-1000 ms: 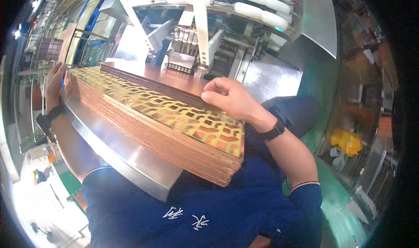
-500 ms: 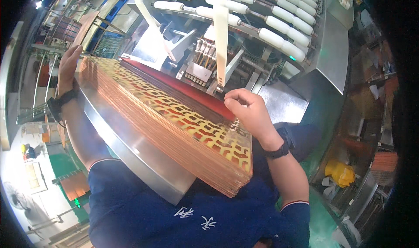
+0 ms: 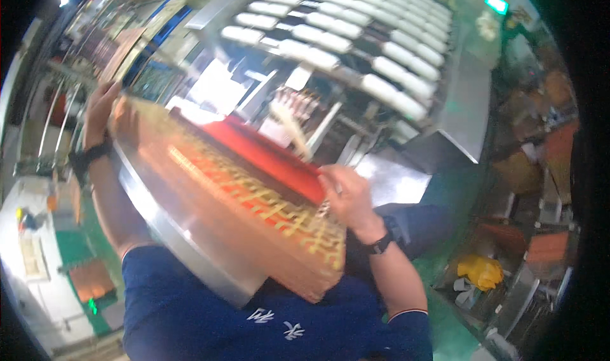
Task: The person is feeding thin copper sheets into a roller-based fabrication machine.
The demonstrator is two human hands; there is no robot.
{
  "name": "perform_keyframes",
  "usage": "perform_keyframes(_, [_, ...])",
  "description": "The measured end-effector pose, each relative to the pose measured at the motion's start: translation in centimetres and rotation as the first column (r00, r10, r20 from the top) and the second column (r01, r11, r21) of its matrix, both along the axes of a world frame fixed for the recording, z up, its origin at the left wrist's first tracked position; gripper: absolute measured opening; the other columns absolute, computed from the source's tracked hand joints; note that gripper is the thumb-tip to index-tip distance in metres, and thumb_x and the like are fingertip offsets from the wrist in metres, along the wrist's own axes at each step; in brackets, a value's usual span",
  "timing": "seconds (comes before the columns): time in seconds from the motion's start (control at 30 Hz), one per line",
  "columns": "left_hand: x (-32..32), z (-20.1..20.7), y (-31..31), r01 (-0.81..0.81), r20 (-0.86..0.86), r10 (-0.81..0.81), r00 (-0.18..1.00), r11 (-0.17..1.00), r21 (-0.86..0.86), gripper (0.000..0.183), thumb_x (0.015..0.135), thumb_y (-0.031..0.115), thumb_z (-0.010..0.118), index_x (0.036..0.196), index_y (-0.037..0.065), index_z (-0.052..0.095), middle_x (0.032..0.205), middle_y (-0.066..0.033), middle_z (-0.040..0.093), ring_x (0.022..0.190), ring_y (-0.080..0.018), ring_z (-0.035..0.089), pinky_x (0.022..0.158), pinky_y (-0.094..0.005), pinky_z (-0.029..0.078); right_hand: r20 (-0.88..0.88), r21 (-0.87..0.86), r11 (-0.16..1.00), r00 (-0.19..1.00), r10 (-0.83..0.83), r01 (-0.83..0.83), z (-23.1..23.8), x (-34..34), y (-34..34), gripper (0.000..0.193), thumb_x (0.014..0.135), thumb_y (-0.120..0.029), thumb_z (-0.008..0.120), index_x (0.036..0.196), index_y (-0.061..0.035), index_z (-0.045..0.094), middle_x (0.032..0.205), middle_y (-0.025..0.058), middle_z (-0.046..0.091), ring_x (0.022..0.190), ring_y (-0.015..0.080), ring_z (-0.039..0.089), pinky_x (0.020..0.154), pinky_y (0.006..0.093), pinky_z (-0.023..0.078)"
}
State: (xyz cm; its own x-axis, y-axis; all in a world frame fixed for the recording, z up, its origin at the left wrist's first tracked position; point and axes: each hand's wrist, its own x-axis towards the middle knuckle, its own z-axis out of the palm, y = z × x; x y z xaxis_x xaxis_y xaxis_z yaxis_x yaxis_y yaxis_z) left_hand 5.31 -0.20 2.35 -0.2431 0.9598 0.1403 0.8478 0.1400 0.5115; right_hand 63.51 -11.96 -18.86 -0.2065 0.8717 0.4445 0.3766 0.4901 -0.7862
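Note:
A thick stack of copper-coloured sheets (image 3: pixel 210 202) lies slanted before me, its top sheet cut in a yellow and orange-red pattern. Under its near side is a metal tray or plate (image 3: pixel 190 246). My left hand (image 3: pixel 100 113), fingers stretched out, lies against the stack's left end. At the right end my right hand (image 3: pixel 349 199) has its fingers curled together by the far corner; blur hides what they pinch, if anything. Along the stack's far side runs a glossy red strip (image 3: pixel 267 151), ending close to my right fingers.
Beyond the stack stands a machine with rows of white rollers (image 3: pixel 381 49) and a metal side panel (image 3: pixel 457 113). A pale bar (image 3: pixel 292 129) hangs blurred in front of it. To the right are shelves and a yellow cloth-like item (image 3: pixel 480 272).
The view has shifted and blurred. My right hand has come down toward the stack's far right corner. The red strip looks wider and brighter. My left hand stays at the left end.

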Motion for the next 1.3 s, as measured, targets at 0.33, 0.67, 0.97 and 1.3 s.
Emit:
perform_keyframes(0.33, [-4.7,-3.5,0.8,0.127,0.146,-0.15,0.978,0.979,0.157,0.026,0.102,0.026,0.06,0.105,0.002,0.066,0.09,-0.0027,0.061,0.082,-0.0149,0.054,0.076,-0.0319,0.045,-0.019,0.065,0.996,0.998,0.055,-0.053,-0.7,0.0,-0.6,0.014,0.091,-0.013,0.071,0.097,-0.0013,0.071,0.095,0.014,0.072,0.09,0.034,0.068,0.078,0.0424,0.054])
perform_keyframes(0.67, [-9.0,-5.4,5.2,0.17,0.126,-0.186,0.974,0.977,0.132,0.02,0.101,0.021,0.058,0.09,0.005,0.055,0.081,0.0026,0.046,0.071,-0.0104,0.043,0.062,-0.0292,0.036,-0.04,0.033,0.999,0.999,0.035,-0.033,-0.7,0.2,-0.7,0.013,0.09,-0.015,0.071,0.095,-0.0026,0.071,0.091,0.0141,0.07,0.087,0.0343,0.066,0.079,0.0428,0.052])
perform_keyframes(0.97, [-5.9,-4.7,5.2,0.195,0.108,-0.214,0.971,0.966,0.169,0.019,0.102,0.022,0.058,0.091,0.006,0.057,0.081,0.0022,0.046,0.07,-0.0107,0.042,0.061,-0.028,0.036,0.008,0.027,0.999,0.999,0.043,-0.043,-1.2,1.0,0.4,0.014,0.091,-0.018,0.071,0.094,-0.0041,0.071,0.088,0.0124,0.069,0.087,0.0333,0.066,0.078,0.0425,0.052])
perform_keyframes(1.3, [-4.9,-3.6,4.1,0.14,0.158,-0.155,0.975,0.985,0.1,0.021,0.102,0.025,0.058,0.092,0.006,0.058,0.079,0.003,0.047,0.071,-0.0091,0.043,0.063,-0.0275,0.036,0.039,0.005,0.999,0.998,0.052,-0.052,-1.2,1.2,0.1,0.018,0.091,-0.02,0.07,0.096,-0.003,0.068,0.091,0.0144,0.067,0.09,0.0356,0.064,0.08,0.0445,0.05])
